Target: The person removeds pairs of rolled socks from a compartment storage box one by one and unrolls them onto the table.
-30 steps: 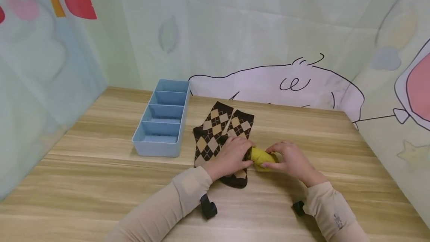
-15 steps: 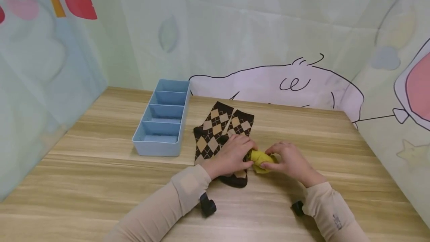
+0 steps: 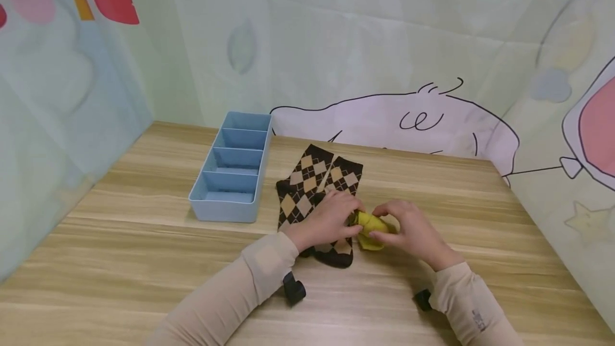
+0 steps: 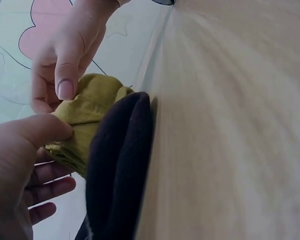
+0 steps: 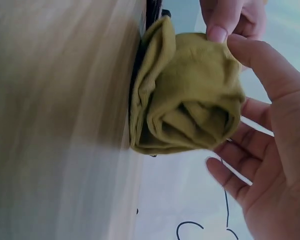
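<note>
"Roll [image 5: 190,90], where?"
"Table [image 3: 144,260], well in from the right edge; our left hand [image 3: 329,218] and right hand [image 3: 413,233] pinch it."
"Technique?"
"We'd best wind evenly, keeping its loose flap [image 5: 155,65] flat."

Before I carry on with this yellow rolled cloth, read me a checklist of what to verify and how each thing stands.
1. Grip on the yellow roll: ok; the left hand and right hand hold opposite ends.
2. Roll fully wrapped: not ok; in the right wrist view a loose flap shows beside the coiled part.
3. Left hand clear of the argyle socks: not ok; in the head view it covers part of them.
4. Blue tray upright, compartments facing up: ok.
5. Whether the roll is one piece or two: cannot tell; the folds hide it.
</note>
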Tool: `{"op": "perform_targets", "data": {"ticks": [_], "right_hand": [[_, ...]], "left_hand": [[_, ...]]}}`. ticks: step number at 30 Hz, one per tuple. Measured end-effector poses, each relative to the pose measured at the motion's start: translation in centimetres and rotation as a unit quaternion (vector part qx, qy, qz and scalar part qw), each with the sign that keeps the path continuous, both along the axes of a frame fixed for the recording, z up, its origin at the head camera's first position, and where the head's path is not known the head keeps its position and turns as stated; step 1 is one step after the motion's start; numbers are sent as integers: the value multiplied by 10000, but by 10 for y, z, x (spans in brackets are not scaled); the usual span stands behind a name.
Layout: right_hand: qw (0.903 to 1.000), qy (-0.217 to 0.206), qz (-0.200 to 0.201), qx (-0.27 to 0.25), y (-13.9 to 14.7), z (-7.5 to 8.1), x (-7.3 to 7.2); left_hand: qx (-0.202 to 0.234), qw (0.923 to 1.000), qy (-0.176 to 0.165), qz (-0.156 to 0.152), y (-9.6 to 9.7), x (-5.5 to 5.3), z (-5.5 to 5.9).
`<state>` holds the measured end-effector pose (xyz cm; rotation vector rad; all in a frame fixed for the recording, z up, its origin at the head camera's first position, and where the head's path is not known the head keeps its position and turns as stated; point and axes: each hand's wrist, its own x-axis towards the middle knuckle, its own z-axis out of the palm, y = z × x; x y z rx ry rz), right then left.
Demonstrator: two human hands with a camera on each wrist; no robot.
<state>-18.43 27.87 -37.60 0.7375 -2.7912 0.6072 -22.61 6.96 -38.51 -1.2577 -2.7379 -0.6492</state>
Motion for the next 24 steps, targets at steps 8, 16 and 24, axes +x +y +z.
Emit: {"op": "perform_targets", "data": {"ticks": [8, 16, 24], "right_hand": [[9995, 320, -41, 70, -4, 0, -2], [9995, 6, -320, -47, -4, -2, -6], [9988, -17, -488, -70, -1, -2, -10]], "left_hand": [[194, 9990, -161, 363, 1, 0, 3], [622, 9934, 546, 789, -4, 4, 5], [607, 9891, 1155, 682, -8, 17, 2]]}}
